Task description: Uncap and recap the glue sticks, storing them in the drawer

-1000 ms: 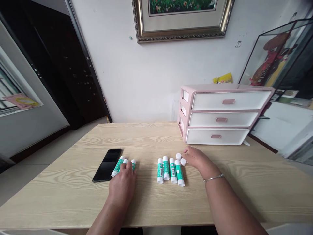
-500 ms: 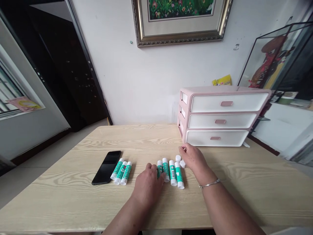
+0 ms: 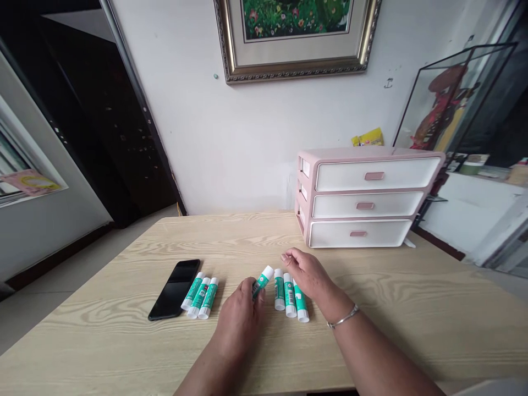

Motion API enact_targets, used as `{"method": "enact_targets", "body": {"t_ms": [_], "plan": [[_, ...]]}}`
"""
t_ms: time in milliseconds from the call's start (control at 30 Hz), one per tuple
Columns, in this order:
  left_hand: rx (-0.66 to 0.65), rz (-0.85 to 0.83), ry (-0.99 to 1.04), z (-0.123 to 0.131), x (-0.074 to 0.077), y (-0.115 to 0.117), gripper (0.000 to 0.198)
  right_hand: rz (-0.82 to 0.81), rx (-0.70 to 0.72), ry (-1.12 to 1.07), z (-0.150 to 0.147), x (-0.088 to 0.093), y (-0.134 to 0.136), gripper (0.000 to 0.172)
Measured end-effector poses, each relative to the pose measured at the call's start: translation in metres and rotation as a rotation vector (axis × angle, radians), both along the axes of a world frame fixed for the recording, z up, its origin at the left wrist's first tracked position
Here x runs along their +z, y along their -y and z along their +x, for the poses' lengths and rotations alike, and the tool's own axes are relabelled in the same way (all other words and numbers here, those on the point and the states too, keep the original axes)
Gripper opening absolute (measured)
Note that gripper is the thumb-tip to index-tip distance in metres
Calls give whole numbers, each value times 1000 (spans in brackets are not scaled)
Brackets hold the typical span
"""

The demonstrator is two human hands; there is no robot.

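Observation:
A green-and-white glue stick [image 3: 262,279] is gripped in my left hand [image 3: 240,314], its white end tilted up and to the right. My right hand [image 3: 307,270] hovers just right of it, fingers curled together; whether anything is between them is hidden. Below and beside that hand, three glue sticks lie in a row: a left one [image 3: 279,290], a middle one [image 3: 289,296] and a right one [image 3: 301,305], whose upper end the hand covers. Three more glue sticks [image 3: 199,297] lie side by side to the left, next to a black phone [image 3: 175,290].
Behind the hands, a pink-and-white drawer unit [image 3: 367,206] stands on the wooden table [image 3: 124,341] against the wall. A yellow packet [image 3: 368,137] shows above its back edge. A framed picture [image 3: 295,71] hangs over the table; a glass case [image 3: 443,104] is at the right.
My left hand has lifted a glue stick out of the row and tilted it. My right hand has moved left toward it, and the small white caps are now hidden from view.

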State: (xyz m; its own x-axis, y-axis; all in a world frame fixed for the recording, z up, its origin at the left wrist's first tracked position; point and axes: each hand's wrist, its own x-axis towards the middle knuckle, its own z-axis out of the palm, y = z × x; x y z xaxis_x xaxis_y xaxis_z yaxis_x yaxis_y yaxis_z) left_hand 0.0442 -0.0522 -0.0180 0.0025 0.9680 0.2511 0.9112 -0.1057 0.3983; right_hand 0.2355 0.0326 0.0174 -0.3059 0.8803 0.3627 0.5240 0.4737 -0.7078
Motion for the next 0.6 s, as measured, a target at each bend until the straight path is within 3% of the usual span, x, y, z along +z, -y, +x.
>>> {"method": "enact_targets", "body": {"t_ms": [233, 433, 600], "plan": [[-149, 150, 36, 7, -10, 0, 19, -1, 155, 30, -15, 2, 17, 37], [-168, 92, 112, 19, 0, 0, 21, 17, 115, 90, -29, -2, 26, 22], [-215, -32, 277, 18, 13, 7, 25, -37, 171, -64, -30, -7, 31, 22]]}}
